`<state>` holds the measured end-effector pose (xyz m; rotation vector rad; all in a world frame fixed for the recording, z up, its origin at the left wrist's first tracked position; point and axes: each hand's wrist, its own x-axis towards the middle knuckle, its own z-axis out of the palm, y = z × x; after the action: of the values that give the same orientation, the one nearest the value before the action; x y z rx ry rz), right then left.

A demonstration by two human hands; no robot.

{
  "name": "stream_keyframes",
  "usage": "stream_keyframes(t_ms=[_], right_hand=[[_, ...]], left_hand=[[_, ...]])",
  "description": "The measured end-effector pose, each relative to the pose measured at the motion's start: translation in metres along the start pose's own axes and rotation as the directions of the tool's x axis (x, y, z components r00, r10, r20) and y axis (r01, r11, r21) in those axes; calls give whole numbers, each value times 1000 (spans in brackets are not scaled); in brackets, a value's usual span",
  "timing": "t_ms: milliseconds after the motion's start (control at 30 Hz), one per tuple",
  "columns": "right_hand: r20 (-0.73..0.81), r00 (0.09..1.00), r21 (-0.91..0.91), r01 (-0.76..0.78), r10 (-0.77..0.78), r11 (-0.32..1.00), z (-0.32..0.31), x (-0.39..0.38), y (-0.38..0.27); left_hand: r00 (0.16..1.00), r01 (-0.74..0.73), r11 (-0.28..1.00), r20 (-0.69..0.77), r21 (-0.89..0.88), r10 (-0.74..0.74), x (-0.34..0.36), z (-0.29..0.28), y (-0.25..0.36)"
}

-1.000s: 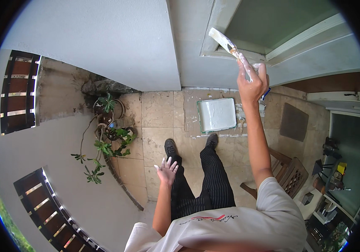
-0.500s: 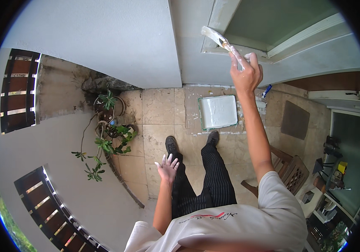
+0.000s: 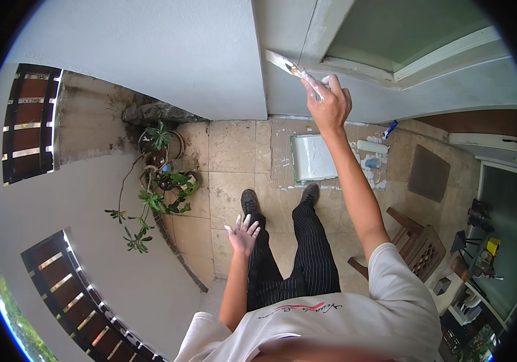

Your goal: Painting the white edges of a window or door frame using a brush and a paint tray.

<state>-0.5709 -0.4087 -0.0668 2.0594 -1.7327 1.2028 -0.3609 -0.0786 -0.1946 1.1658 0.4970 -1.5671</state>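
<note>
My right hand [image 3: 329, 104] is closed round the handle of a paintbrush [image 3: 282, 62] smeared with white paint. The bristles reach the pale wall strip beside the window frame [image 3: 325, 30], near the inner corner; whether they press on it I cannot tell. White paint coats some of my right fingers. Low in front of my body, my left hand [image 3: 243, 237] hangs with fingers spread and whitened tips, holding nothing. On the floor ahead of my feet lies a paint tray [image 3: 295, 158] with white paint in it, partly behind my right forearm.
Paint-spotted cardboard [image 3: 281, 175] lies under the tray. A blue-handled tool [image 3: 390, 129] and a blue cup [image 3: 372, 163] are near its right side. Potted plants [image 3: 161, 193] stand at left, a wooden chair [image 3: 418, 247] at right. A projecting wall [image 3: 150, 54] rises at upper left.
My right hand and the paintbrush have moved left, from the window frame's corner toward the inner wall corner. My left hand stays spread. The blue cup now shows beside my forearm.
</note>
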Motion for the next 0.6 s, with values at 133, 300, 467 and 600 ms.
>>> stream_keyframes(t_ms=[133,300,467,600], right_hand=[[-29,999,-72,-26,24,997,11,2,6],[-59,994,-191,-104,94,976,-8,-11,26],[-123,979,-144,-181,163,973,-21,-28,35],[-107,993,-53,-46,40,998,-10,-14,4]], left_hand=[[1000,5,1000,-20,-11,-6,-1,-7,-1],[999,-18,1000,-45,-5,18,-2,-21,0],[998,-22,1000,-59,5,22,-3,-18,3],[998,-13,1000,-58,-6,13,1,-11,2]])
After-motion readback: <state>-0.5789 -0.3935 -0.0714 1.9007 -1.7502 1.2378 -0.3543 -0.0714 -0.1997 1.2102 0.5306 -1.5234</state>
